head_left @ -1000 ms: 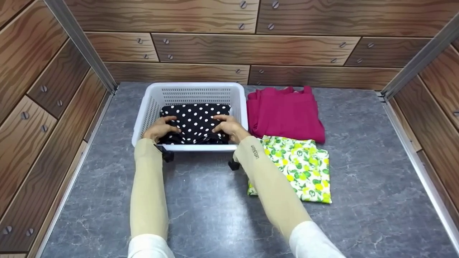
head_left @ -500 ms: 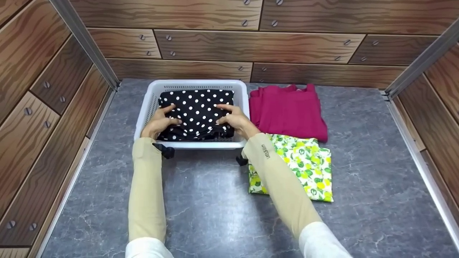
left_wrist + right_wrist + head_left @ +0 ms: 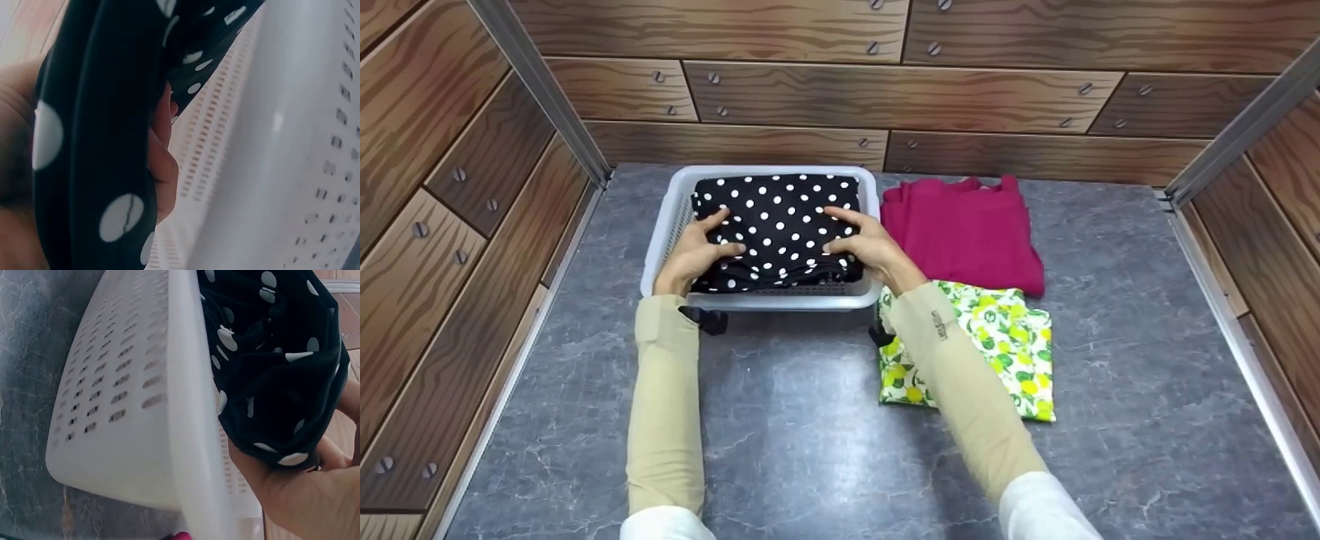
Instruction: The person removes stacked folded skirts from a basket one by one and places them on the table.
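A folded black cloth with white polka dots [image 3: 780,229] is held level at the top of a white plastic basket [image 3: 765,302]. My left hand [image 3: 694,253] grips its left side, thumb on top; in the left wrist view the fingers [image 3: 163,177] curl beneath the folded layers. On the opposite side my right hand [image 3: 876,246] holds the cloth the same way, and the right wrist view shows the loose folds of the cloth [image 3: 281,399] resting over that hand. The basket's slotted inner wall shows below the fabric in both wrist views.
Right of the basket lies a folded magenta cloth [image 3: 960,232]. In front of that is a folded lemon-print cloth [image 3: 1024,349], partly covered by my right forearm. Wood-patterned panels [image 3: 900,97] wall in the grey marbled surface [image 3: 787,420] at the back and sides.
Both hands have raised the polka-dot cloth from down inside the basket to about its rim, shifting slightly right. The magenta and lemon-print cloths stay where they were.
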Available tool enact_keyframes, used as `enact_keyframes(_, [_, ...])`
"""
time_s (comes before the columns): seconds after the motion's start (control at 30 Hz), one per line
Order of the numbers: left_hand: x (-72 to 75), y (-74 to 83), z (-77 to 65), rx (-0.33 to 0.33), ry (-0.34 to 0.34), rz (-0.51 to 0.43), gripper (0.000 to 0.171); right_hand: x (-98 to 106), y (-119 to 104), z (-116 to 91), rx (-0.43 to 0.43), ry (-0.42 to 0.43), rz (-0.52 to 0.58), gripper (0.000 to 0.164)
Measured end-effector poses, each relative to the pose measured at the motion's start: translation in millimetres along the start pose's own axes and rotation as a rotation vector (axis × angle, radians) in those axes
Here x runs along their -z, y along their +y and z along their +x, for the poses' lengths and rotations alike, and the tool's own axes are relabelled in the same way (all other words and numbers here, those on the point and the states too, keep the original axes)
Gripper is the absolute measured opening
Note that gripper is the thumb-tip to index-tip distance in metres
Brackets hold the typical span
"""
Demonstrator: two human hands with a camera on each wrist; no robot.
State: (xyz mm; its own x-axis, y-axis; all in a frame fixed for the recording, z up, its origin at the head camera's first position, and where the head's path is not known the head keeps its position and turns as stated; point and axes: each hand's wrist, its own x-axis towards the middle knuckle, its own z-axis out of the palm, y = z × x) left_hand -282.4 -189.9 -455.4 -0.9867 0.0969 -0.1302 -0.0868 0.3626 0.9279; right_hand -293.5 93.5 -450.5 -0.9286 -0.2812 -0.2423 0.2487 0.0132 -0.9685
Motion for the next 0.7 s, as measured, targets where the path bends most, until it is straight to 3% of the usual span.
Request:
enact_keyframes(0.27, [-7.6,12.3,-7.6,-0.027,-0.014,0.034,0.080,15.4,-4.6,-14.1,0.068,-0.020,0.033,0.076])
enact_keyframes(0.7, [-28.5,27.3,-19.8,-0.133,-0.013,-0.045,0.078,41.4,-6.1,-43.2,0.138,-0.049,0.024,0.075])
